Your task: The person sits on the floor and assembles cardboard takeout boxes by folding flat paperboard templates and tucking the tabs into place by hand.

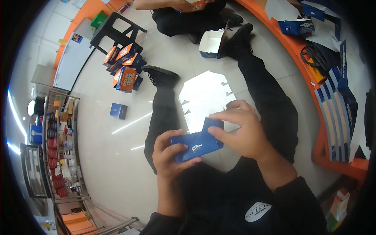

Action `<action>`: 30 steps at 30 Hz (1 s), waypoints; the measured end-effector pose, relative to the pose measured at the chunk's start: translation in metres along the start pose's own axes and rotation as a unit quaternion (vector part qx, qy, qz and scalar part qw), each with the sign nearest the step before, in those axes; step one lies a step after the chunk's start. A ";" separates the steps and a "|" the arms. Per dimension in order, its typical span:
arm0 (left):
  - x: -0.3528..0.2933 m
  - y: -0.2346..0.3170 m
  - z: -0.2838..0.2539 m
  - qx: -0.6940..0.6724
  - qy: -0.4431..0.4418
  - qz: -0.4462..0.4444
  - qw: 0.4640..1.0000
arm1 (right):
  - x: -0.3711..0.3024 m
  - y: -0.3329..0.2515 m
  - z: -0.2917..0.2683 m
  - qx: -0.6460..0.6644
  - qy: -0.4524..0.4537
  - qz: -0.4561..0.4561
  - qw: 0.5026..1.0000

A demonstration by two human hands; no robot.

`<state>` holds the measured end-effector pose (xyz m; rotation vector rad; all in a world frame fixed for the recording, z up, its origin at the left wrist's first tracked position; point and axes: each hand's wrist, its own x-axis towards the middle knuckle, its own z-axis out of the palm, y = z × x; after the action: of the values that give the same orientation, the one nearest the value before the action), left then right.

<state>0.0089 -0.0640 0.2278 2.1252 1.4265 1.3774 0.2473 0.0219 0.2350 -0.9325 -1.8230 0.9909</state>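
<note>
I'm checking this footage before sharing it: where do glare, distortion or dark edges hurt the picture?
Head view: the flat white cardboard sheet glares, nearly washed out; bright streaks reflect off the glossy pale tiled floor; the long orange edge at right bows with fisheye distortion; corners go black; the handheld blue cardboard box looks reasonably clear.

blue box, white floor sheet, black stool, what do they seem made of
Blue box: probably thin printed card, smooth and satin-looking; its folds are crisp.
White sheet: likely card, perhaps glossy given its glare, with notched edges.
Black stool: perhaps moulded plastic, dull, judging by its chunky cut-out frame.
</note>
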 end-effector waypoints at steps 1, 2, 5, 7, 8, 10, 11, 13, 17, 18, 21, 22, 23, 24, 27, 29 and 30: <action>0.000 0.000 0.001 0.023 -0.022 0.020 0.999 | -0.001 -0.001 0.002 -0.013 -0.008 -0.004 1.000; 0.002 0.003 0.003 0.019 -0.023 0.017 0.999 | -0.002 -0.001 0.004 -0.027 -0.016 -0.007 0.999; 0.013 0.029 0.001 0.122 -0.069 0.019 0.990 | -0.007 -0.006 0.003 -0.047 0.008 -0.026 0.999; 0.013 0.033 0.003 0.165 -0.149 -0.103 0.969 | -0.007 0.001 0.005 -0.056 0.007 -0.025 0.998; 0.012 0.034 0.004 0.163 -0.151 -0.104 0.970 | -0.007 0.003 0.005 -0.062 0.006 -0.028 0.998; 0.012 0.034 0.005 0.142 -0.155 -0.127 0.969 | -0.006 0.001 0.005 -0.067 0.021 -0.020 0.997; 0.011 0.032 0.006 0.140 -0.156 -0.127 0.969 | -0.006 0.000 0.006 -0.070 0.036 -0.014 0.997; 0.010 0.031 0.006 0.129 -0.123 -0.117 0.977 | -0.006 -0.001 0.008 -0.073 0.048 -0.018 0.996; 0.012 0.030 0.003 0.102 -0.119 -0.126 0.980 | -0.006 -0.001 0.014 -0.092 0.073 -0.036 0.992; 0.012 0.030 0.002 0.113 -0.113 -0.114 0.981 | -0.005 0.000 0.016 -0.092 0.072 -0.037 0.993; 0.013 0.025 -0.001 0.134 -0.101 -0.079 0.983 | -0.001 0.005 0.018 -0.063 0.056 -0.056 0.995; 0.014 0.022 -0.001 0.144 -0.096 -0.057 0.983 | 0.000 0.006 0.017 -0.064 0.041 -0.055 0.996; 0.012 0.020 -0.001 0.141 -0.096 -0.050 0.984 | 0.002 0.008 0.016 -0.065 0.027 -0.053 0.996; 0.011 0.020 0.004 0.124 -0.092 -0.042 0.987 | -0.001 0.012 0.011 -0.073 0.032 -0.068 0.994; 0.006 0.010 0.003 0.125 -0.091 -0.018 0.988 | 0.000 0.022 0.020 -0.022 -0.023 -0.091 0.995; -0.004 0.000 0.003 0.118 -0.091 -0.016 0.989 | 0.002 0.028 0.030 0.011 -0.104 -0.081 0.991; -0.006 -0.003 0.005 0.109 -0.096 -0.045 0.988 | 0.001 0.029 0.030 -0.018 -0.122 -0.076 0.989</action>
<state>0.0110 -0.0665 0.2197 2.2213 1.6351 0.9929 0.2257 0.0263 0.1993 -0.7043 -2.0883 1.0144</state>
